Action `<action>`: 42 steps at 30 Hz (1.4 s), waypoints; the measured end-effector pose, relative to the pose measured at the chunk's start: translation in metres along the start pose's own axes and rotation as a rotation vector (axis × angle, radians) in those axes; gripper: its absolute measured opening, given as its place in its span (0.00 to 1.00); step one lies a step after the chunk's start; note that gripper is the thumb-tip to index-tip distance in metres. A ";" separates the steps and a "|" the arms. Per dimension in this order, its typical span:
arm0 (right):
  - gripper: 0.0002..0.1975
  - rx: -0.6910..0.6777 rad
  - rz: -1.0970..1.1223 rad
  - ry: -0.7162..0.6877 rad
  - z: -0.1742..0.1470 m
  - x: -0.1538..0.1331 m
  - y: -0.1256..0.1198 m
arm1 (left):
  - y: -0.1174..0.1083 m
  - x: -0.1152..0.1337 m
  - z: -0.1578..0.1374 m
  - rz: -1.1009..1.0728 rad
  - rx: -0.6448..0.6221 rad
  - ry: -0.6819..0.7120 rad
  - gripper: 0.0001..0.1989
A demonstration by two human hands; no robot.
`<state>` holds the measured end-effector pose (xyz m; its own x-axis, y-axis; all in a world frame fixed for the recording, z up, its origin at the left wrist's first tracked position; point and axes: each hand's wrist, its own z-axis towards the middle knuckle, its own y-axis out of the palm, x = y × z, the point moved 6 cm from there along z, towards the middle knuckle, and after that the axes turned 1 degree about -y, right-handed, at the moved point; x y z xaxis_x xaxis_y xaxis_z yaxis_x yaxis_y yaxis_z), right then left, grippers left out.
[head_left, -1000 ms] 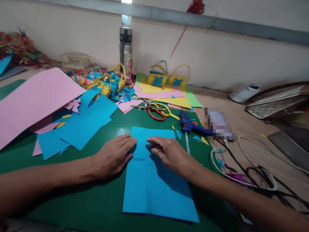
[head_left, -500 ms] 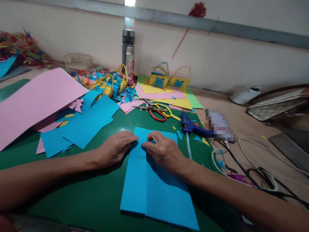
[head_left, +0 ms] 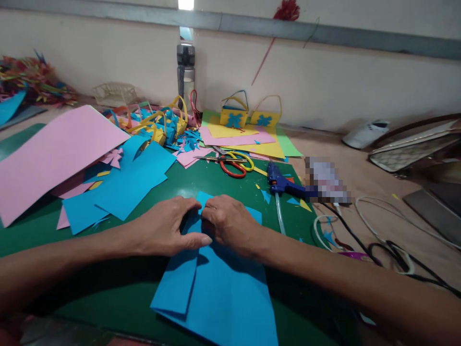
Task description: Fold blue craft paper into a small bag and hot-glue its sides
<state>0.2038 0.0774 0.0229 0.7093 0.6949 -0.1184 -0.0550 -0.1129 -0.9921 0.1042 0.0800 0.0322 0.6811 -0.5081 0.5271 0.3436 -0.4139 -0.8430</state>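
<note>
Blue sheet (head_left: pixel 230 293), lower centre, now angles further left at its near end. Your left hand (head_left: pixel 169 228) spreads thumb from fingers; right hand (head_left: pixel 225 221) bunches, grip unclear. Probably light, easily creased; hold its left fold (head_left: pixel 163 290).

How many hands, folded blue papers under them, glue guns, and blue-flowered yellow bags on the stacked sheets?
Hands: 2 (left hand, right hand)
Folded blue papers: 1
Glue guns: 1
Blue-flowered yellow bags: 2
Total: 6
</note>
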 end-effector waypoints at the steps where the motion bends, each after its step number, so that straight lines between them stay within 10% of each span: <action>1: 0.06 -0.008 0.003 -0.004 0.002 -0.001 0.000 | 0.001 0.000 0.000 -0.005 -0.012 -0.010 0.24; 11: 0.09 -0.129 0.129 0.099 0.016 0.004 -0.008 | -0.002 -0.006 0.000 -0.340 -0.100 -0.043 0.19; 27: 0.05 -0.098 0.215 0.026 0.032 0.010 -0.011 | -0.006 -0.021 0.011 -0.293 -0.172 -0.105 0.25; 42: 0.12 -0.284 0.276 0.065 0.034 0.026 -0.010 | -0.002 -0.040 0.030 -0.307 -0.395 -0.084 0.06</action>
<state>0.1986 0.1206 0.0284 0.7388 0.5650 -0.3672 -0.0599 -0.4877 -0.8710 0.0958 0.1233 0.0096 0.6425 -0.2621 0.7200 0.2768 -0.7968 -0.5371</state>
